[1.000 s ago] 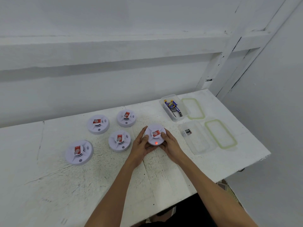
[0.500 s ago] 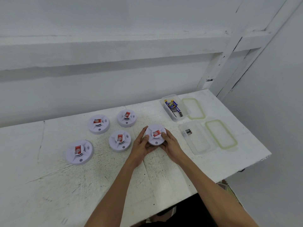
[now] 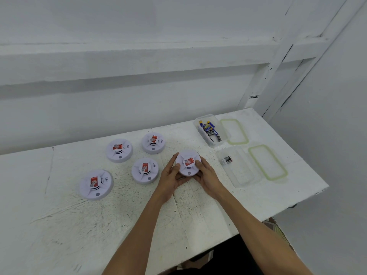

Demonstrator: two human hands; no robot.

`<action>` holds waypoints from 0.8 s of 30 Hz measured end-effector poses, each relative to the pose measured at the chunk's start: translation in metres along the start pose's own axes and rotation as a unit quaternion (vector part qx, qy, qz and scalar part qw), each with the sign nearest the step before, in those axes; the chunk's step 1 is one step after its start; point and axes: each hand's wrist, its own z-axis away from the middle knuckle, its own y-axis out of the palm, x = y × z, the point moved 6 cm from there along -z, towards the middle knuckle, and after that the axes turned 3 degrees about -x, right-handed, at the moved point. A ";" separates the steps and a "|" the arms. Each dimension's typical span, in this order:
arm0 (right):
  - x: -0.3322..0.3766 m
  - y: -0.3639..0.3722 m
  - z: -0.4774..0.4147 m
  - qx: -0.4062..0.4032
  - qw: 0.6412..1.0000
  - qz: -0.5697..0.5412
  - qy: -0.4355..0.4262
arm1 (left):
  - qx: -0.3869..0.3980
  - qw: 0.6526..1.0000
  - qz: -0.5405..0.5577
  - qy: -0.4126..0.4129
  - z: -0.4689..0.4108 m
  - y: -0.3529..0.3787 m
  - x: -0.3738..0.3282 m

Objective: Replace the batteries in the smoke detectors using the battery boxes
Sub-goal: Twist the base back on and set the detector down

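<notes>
Both hands on one smoke detector [image 3: 188, 163], face-up w/ red sticker on top, centre-right of the table [image 3: 198, 215]. Left hand [image 3: 170, 177] takes its left rim, right hand [image 3: 207, 176] the right rim. Fingers [image 3: 173, 160] are curled round the edge, thumbs on the top face, so both are clamped on the housing. We can't tell if it's lifted or resting on the table.

Key relation: the detector sits right between our two hands. It's round, so there's no long axis to line up. We reckon a twist or flip comes next to reach the battery bay underneath, so the opposed grip suits.

Boxes are both to the right, lids [image 3: 267, 162] off beside them. Near box [image 3: 241, 171] holds a dark cell or two, close to the right hand. Far box [image 3: 206, 135] has several blue/yellow cells, further back. Right hand is nearer both. Four other detectors [image 3: 145, 170] sit to the left, face-up, apart.
</notes>
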 end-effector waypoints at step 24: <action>0.004 0.003 0.004 -0.007 1.000 0.020 0.004 | -0.003 1.000 -0.010 0.000 0.001 -0.001 -0.001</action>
